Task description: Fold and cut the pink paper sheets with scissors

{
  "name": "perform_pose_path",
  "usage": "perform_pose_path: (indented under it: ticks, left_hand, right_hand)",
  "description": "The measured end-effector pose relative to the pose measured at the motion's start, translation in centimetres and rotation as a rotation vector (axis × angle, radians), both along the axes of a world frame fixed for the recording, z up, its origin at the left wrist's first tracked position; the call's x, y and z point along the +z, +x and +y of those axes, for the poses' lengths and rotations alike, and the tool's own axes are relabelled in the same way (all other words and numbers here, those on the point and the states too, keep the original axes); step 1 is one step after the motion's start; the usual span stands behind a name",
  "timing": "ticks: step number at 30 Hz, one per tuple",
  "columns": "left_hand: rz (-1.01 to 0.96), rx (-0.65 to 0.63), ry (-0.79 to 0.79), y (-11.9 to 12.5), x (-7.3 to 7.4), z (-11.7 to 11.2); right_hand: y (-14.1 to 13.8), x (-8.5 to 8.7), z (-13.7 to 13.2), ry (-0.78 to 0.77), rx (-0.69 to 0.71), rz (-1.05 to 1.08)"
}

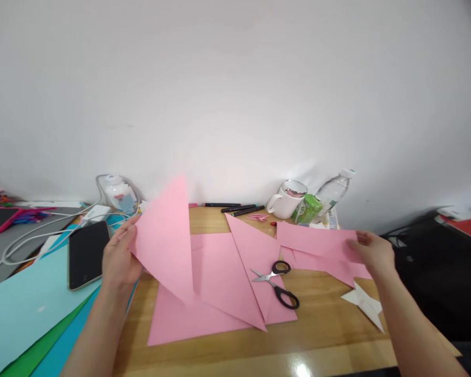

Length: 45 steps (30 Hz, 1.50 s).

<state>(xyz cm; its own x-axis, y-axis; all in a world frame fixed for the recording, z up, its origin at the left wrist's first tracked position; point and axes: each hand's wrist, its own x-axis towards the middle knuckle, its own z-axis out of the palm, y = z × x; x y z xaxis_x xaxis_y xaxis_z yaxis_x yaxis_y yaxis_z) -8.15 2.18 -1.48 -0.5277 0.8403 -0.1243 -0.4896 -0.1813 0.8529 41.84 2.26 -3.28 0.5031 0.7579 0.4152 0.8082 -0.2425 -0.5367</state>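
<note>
My left hand (121, 254) pinches the left corner of a folded pink paper triangle (167, 235), raised and tilted above the table. Over at the right, my right hand (372, 254) grips the end of a pink paper strip (317, 241), with more pink paper beneath it. Between the hands lies a stack of pink paper sheets (215, 262), and another folded pink piece (255, 246) rests on its right side. Open-bladed scissors (275, 280) with black handles lie across that piece. A white folded paper shape (364, 303) sits just below my right hand.
Along the wall stand a white mug (287, 199), a green carton (308, 208) and a clear bottle (333, 191). Black pens (243, 209) lie behind the paper. At left are a phone (88, 256), cables, a white bottle (121, 193) and coloured sheets (31, 303).
</note>
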Motion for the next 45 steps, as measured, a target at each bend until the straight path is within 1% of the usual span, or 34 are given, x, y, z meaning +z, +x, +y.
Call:
perform_pose_path:
  ticks: [2, 3, 4, 6, 9, 10, 11, 13, 15, 17, 19, 20, 22, 23, 24, 25, 27, 29, 30, 31, 33, 34, 36, 38, 39, 41, 43, 45]
  left_hand:
    - [-0.001, -0.072, -0.037, 1.2, -0.2, -0.1]
    - [-0.004, -0.108, -0.059, 1.9, -0.4, -0.1]
    - [-0.009, -0.138, -0.079, 2.6, -0.5, -0.2]
    - [-0.027, -0.195, -0.108, 3.9, -0.8, -0.3]
    - [-0.064, -0.288, -0.122, 5.2, -0.9, -0.7]
    - [-0.075, -0.318, -0.123, 5.4, -0.8, -0.9]
    - [-0.084, -0.347, -0.124, 5.5, -0.7, -1.1]
    - [-0.110, -0.392, -0.113, 5.6, -0.5, -1.5]
    - [-0.165, -0.416, -0.083, 5.7, -0.3, -1.8]
    - [-0.244, -0.421, -0.056, 5.7, -0.1, -2.0]
    - [-0.303, -0.419, -0.044, 5.6, -0.3, -2.1]
    - [-0.308, -0.422, -0.035, 5.4, -0.5, -2.0]
    - [-0.246, -0.468, 0.018, 5.0, -1.3, -1.8]
    - [-0.166, -0.517, 0.062, 4.8, -1.7, -1.8]
    - [-0.045, -0.582, 0.114, 4.5, -2.1, -1.8]
    - [0.119, -0.666, 0.156, 4.3, -2.5, -1.8]
    - [0.552, -0.860, 0.182, 3.9, -3.0, -2.2]
    - [1.013, -1.057, 0.123, 4.0, -3.1, -2.6]
    - [1.215, -1.125, 0.099, 4.1, -3.0, -2.8]
    - [1.387, -1.161, 0.063, 4.3, -2.9, -3.0]
    - [1.637, -1.166, -0.027, 4.7, -2.7, -3.0]
    - [1.715, -1.148, -0.096, 4.8, -2.6, -2.9]
    - [1.807, -1.110, -0.239, 4.8, -2.6, -2.6]
    - [1.862, -1.065, -0.336, 4.4, -3.0, -2.2]
    - [1.891, -1.027, -0.351, 4.2, -3.2, -2.1]
    - [1.947, -0.943, -0.323, 3.9, -3.7, -1.9]
    - [1.981, -0.881, -0.283, 3.7, -4.0, -1.8]
    - [1.997, -0.858, -0.255, 3.8, -4.1, -1.9]
  right_hand:
    - [-2.4, -0.3, 0.1, 0.010, 0.013, 0.051]
    - [-4.4, -0.4, 0.0, 0.022, 0.054, 0.079]
    - [-6.8, -0.6, -0.1, 0.026, 0.126, 0.110]
    - [-12.7, -1.0, -0.9, -0.011, 0.369, 0.182]
    - [-21.8, -1.2, -3.1, -0.076, 0.729, 0.248]
    - [-24.3, -1.2, -3.8, -0.128, 0.895, 0.332]
    - [-26.4, -1.2, -4.5, -0.192, 0.989, 0.394]
    - [-29.4, -1.2, -5.5, -0.333, 0.972, 0.466]
    - [-31.1, -1.4, -5.9, -0.396, 0.890, 0.493]
    - [-31.8, -1.8, -6.0, -0.362, 0.811, 0.539]
    - [-31.9, -2.1, -6.0, -0.254, 0.763, 0.621]
    - [-31.7, -2.2, -5.9, -0.203, 0.761, 0.678]
    - [-31.0, -2.0, -5.8, -0.147, 0.800, 0.810]
    - [-30.5, -1.7, -5.7, -0.145, 0.830, 0.871]
    - [-29.7, -1.4, -5.6, -0.153, 0.855, 0.916]
    - [-28.6, -1.1, -5.5, -0.159, 0.873, 0.923]
    - [-26.0, -0.8, -5.4, -0.195, 0.849, 0.846]
    - [-23.0, -0.9, -5.2, -0.257, 0.842, 0.718]
    - [-21.6, -1.2, -5.2, -0.241, 0.823, 0.663]
    - [-20.4, -1.5, -5.2, -0.205, 0.795, 0.612]
    - [-18.8, -2.1, -5.3, -0.175, 0.751, 0.496]
    - [-18.6, -2.3, -5.5, -0.173, 0.743, 0.436]
    - [-19.0, -2.6, -5.9, -0.222, 0.760, 0.319]
    - [-20.3, -2.7, -6.3, -0.318, 0.780, 0.218]
    - [-21.0, -2.8, -6.6, -0.375, 0.783, 0.173]
    - [-22.4, -3.1, -6.9, -0.450, 0.765, 0.105]
    - [-23.2, -3.5, -7.0, -0.440, 0.717, 0.094]
    - [-23.7, -4.0, -6.9, -0.384, 0.656, 0.137]
